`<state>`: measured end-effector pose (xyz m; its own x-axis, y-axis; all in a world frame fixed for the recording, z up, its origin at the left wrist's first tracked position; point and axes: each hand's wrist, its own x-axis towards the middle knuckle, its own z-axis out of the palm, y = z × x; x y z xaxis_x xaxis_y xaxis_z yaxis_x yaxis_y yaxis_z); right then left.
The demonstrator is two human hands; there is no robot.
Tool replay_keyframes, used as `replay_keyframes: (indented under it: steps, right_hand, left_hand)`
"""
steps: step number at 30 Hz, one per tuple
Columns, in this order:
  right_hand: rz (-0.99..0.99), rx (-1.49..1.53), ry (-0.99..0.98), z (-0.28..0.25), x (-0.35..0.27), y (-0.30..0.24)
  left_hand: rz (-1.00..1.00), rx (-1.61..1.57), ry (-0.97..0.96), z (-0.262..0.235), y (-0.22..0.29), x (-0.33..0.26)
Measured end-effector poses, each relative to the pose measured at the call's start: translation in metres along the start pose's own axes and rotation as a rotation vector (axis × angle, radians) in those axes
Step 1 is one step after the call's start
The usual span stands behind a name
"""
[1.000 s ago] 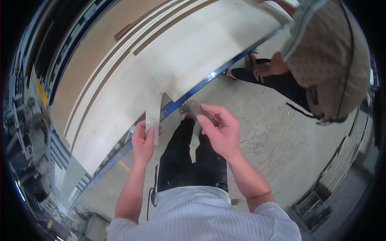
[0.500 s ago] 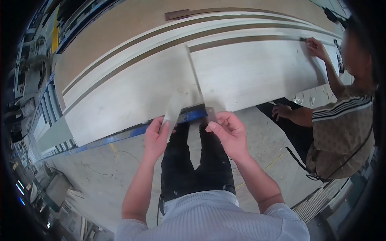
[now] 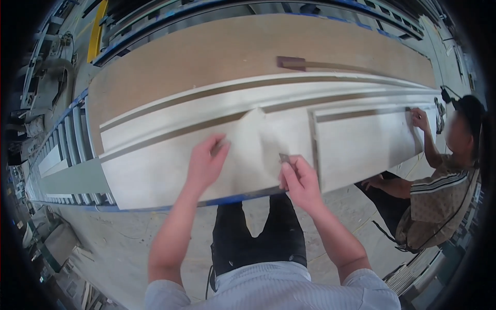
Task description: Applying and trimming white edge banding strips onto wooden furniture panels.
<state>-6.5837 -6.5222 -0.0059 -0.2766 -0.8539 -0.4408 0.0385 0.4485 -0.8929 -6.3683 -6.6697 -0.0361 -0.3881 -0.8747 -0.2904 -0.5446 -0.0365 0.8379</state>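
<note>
My left hand (image 3: 204, 164) is over the white panel (image 3: 144, 175), its thumb and forefinger a little apart and nothing visible between them. To its right a pale, blurred strip or sheet (image 3: 251, 134) is over the panel; I cannot tell whether it touches the surface. My right hand (image 3: 300, 183) pinches a small flat grey piece, perhaps a blade or scraper (image 3: 283, 157), near the panel's front edge. A second, shorter white panel (image 3: 367, 139) lies at the right, its left edge beside my right hand.
At the right a co-worker (image 3: 444, 191) reaches one hand (image 3: 419, 119) to the shorter panel's far corner. Long white strips lie behind the panels on a brown board (image 3: 196, 62), with a dark reddish block (image 3: 292, 63). Metal rollers (image 3: 64, 134) stand at the left.
Both hands have moved forward over the panel. My left hand has let go of the pale strip, which is now to its right. The small grey piece stays in my right hand. The view has shifted.
</note>
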Motion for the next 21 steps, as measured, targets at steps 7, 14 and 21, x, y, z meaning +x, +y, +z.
replay_keyframes:
  steps: [7,14,21]
  right_hand:
    - [-0.34,-0.385,0.181,0.093,0.217,-0.04]
    - [-0.44,-0.712,0.189,0.157,0.348,-0.04]
    - [-0.341,-0.9,0.08,0.189,0.393,-0.028]
  left_hand:
    - [0.106,-0.079,-0.071,-0.075,-0.074,0.235]
    - [0.346,0.311,0.213,-0.084,-0.123,0.298]
    - [0.366,0.329,0.238,-0.095,-0.135,0.303]
